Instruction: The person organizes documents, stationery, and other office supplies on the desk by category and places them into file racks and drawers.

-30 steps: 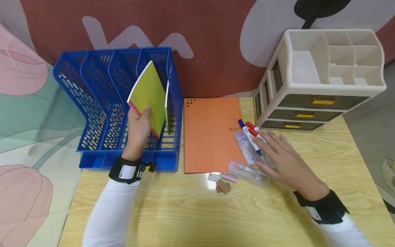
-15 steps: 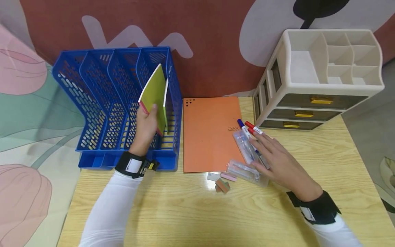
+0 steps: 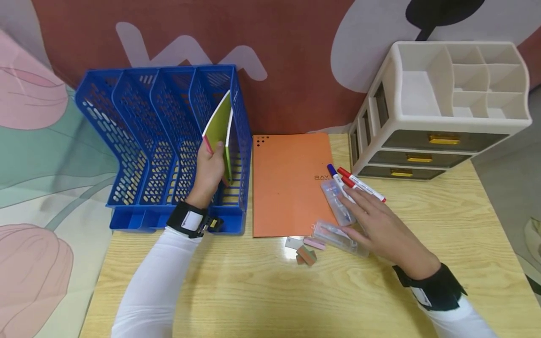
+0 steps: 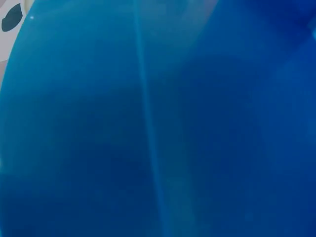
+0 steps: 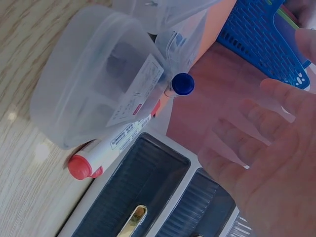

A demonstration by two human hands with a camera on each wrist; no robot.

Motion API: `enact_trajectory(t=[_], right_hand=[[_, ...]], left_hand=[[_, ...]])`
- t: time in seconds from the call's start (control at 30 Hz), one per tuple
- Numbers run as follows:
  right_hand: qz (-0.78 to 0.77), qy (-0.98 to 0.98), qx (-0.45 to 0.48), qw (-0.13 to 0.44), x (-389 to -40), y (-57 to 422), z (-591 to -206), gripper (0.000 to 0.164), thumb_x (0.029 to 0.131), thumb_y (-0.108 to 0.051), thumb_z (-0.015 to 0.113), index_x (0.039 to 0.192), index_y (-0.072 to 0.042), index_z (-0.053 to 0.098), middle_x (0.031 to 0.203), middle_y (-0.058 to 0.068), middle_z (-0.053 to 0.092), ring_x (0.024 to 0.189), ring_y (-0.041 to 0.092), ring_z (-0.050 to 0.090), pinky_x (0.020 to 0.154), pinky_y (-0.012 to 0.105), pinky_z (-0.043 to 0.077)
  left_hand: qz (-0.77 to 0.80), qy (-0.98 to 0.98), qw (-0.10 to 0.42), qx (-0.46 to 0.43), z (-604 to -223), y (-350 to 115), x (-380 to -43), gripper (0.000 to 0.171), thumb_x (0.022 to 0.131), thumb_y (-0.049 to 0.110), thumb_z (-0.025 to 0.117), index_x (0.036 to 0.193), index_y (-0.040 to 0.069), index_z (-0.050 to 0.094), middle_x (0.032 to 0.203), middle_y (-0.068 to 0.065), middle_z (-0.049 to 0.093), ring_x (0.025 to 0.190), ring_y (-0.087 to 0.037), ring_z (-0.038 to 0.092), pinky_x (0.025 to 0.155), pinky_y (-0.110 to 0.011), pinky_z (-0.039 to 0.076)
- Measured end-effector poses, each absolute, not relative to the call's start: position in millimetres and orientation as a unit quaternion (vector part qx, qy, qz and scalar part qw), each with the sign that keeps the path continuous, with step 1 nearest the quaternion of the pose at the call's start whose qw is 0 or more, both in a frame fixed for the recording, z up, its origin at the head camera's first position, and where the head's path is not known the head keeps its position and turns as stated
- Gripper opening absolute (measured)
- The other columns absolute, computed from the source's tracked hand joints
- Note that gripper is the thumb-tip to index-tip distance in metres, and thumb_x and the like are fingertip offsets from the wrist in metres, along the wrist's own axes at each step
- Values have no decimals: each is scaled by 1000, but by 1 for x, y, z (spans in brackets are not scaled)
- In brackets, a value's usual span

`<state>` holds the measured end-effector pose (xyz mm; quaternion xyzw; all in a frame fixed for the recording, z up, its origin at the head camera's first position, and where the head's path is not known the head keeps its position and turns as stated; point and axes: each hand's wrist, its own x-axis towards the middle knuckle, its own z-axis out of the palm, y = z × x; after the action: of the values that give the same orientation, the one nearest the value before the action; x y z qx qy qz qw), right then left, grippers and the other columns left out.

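My left hand [image 3: 208,171] grips a yellow-green notebook [image 3: 217,123] by its near edge, thumb on its face. The notebook stands tilted in the rightmost compartment of a blue file rack [image 3: 166,101], close against a second thin notebook [image 3: 229,136] standing there. Blurred blue plastic fills the left wrist view. My right hand [image 3: 380,230] spreads its fingers over the markers and clear plastic cases, holding nothing. Below it lie a blue-capped marker [image 3: 334,172], red markers [image 3: 367,187], an upper clear case [image 3: 338,204] and a lower clear case [image 3: 334,236].
An orange folder [image 3: 287,183] lies right of the rack, with the cases overlapping its edge. Several small erasers [image 3: 306,254] sit in front of it. A white drawer organizer [image 3: 460,122] stands at the back right, against the patterned cloth.
My left hand has moved right with the notebook, bringing it against the other notebook in the rightmost compartment. My right hand has shifted slightly left, uncovering more of the red markers.
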<state>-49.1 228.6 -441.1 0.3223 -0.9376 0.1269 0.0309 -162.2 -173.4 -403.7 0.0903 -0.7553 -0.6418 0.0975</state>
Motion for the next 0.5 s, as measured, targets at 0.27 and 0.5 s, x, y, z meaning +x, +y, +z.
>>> enact_trajectory(t=[0.27,0.5], right_hand=[[127,-937,323,32,-47,229,-443,87,87,-40,79,160,-14,39,167,12,36,148,38,40,122,53,36],[133,-937,321,36,-46,228,-443,88,88,-39,79,161,-15,37,167,12,35,147,39,42,129,44,25]], left_hand=[[-613,-782,65,95,-406,-173,-158,43,104,5,40,146,0,50,116,-20,60,67,-16,54,48,-31,51],[-671,-738,41,58,-406,-175,-155,92,68,-15,36,156,10,42,123,-24,59,45,-14,39,28,-29,35]])
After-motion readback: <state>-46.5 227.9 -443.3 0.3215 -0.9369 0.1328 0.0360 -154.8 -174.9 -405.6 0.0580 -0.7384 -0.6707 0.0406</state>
